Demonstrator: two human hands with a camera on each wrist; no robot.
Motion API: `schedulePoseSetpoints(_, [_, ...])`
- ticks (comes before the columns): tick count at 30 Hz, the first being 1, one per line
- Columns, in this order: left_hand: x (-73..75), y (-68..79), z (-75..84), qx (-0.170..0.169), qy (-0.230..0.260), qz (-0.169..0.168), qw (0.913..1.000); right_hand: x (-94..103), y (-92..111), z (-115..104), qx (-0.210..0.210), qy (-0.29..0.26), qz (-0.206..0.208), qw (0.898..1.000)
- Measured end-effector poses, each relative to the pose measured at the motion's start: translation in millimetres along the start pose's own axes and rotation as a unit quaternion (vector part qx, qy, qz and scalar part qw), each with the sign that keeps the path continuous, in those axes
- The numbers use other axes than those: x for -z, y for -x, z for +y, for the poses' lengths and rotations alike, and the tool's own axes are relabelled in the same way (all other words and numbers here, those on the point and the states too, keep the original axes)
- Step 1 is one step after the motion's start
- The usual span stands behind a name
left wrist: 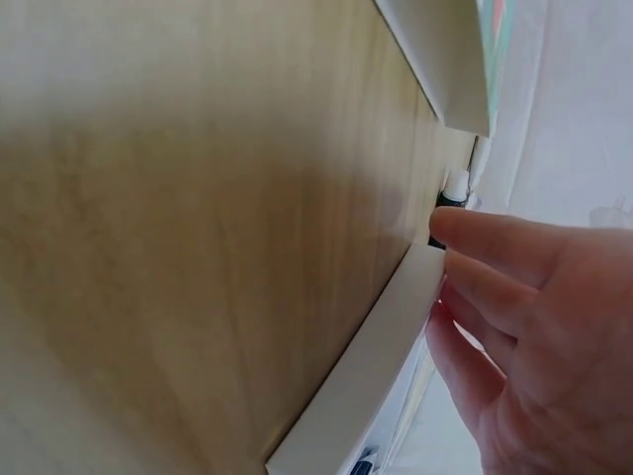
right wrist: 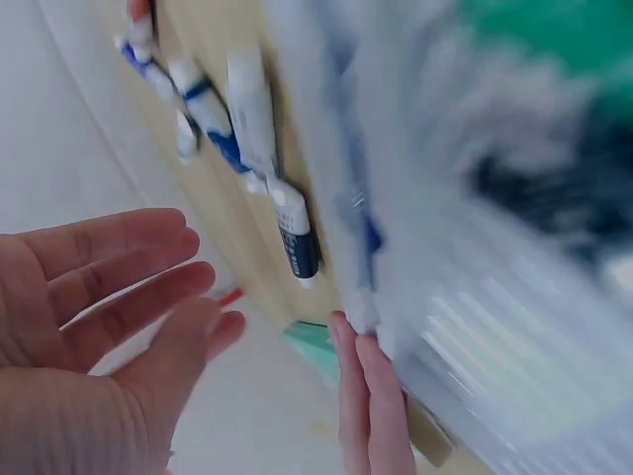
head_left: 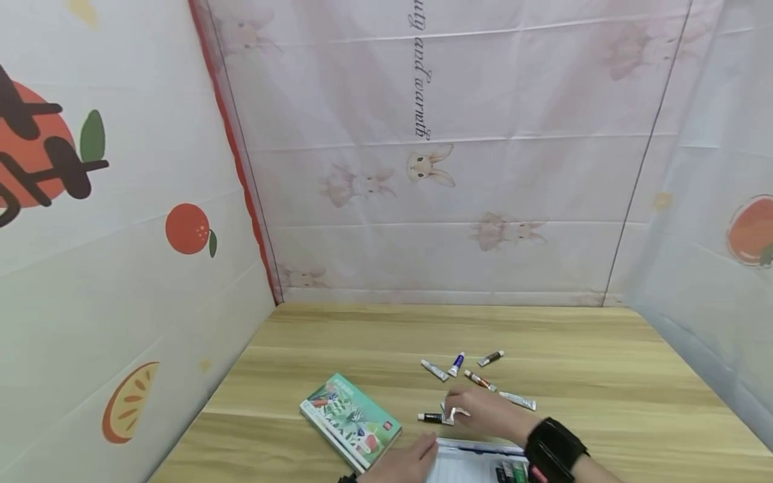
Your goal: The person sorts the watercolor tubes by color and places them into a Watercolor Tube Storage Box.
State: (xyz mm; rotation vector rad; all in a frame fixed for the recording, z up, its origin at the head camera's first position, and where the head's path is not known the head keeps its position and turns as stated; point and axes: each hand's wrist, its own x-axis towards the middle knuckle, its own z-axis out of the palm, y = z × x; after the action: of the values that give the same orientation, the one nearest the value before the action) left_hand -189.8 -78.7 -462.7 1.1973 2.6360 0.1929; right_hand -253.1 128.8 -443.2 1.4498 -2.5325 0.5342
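My right hand (head_left: 474, 407) is over the table just beyond a white box (head_left: 455, 463), near a black-and-white paint tube (head_left: 430, 418). In the right wrist view its fingers (right wrist: 129, 282) are loosely bent with nothing between them, apart from the black-and-white tube and a white tube (right wrist: 252, 114) touching it. My left hand (head_left: 413, 461) rests at the box's left corner; its fingers (left wrist: 495, 237) lie against the white side wall. Inside the box, several dark and green paint tubes (head_left: 510, 471) lie at the right, partly hidden by the right wrist.
More paint tubes lie scattered farther back, among them a blue one (head_left: 456, 363), a brown one (head_left: 480, 380) and a silvery one (head_left: 518, 401). A green illustrated book or box (head_left: 353, 422) lies left of the white box. Printed cloth walls (head_left: 441, 261) border the table.
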Motion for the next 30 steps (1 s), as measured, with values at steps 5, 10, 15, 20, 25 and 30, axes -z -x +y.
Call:
schedulePoseSetpoints(5, [-2.4, -4.3, 0.6, -0.017, -0.029, -0.018, 0.9993, -14.2, -24.9, 2.2, 0.028, 0.068, -0.055, 0.996])
schedulePoseSetpoints(10, [-0.8, -5.7, 3.3, -0.018, -0.019, -0.024, 0.9994, -28.8, -30.2, 5.6, 0.007, 0.127, -0.082, 0.989])
schedulePoseSetpoints(15, [2.0, -2.5, 3.7, -0.022, -0.051, 0.003, 0.9984, -35.0, -32.5, 11.1, -0.004, 0.130, -0.047, 0.990])
schedulePoseSetpoints(20, [2.6, -2.1, 0.2, -0.015, -0.030, -0.005, 0.9994, -34.4, -37.9, 13.0, -0.027, 0.115, -0.043, 0.992])
schedulePoseSetpoints(25, [0.9, -2.0, -1.6, -0.018, -0.017, -0.010, 0.9996, -34.7, -38.4, 11.7, -0.032, 0.113, -0.037, 0.992])
schedulePoseSetpoints(30, [1.2, 1.4, -3.4, -0.013, -0.010, -0.012, 0.9998, -35.8, -37.4, 11.9, 0.044, 0.112, -0.032, 0.992])
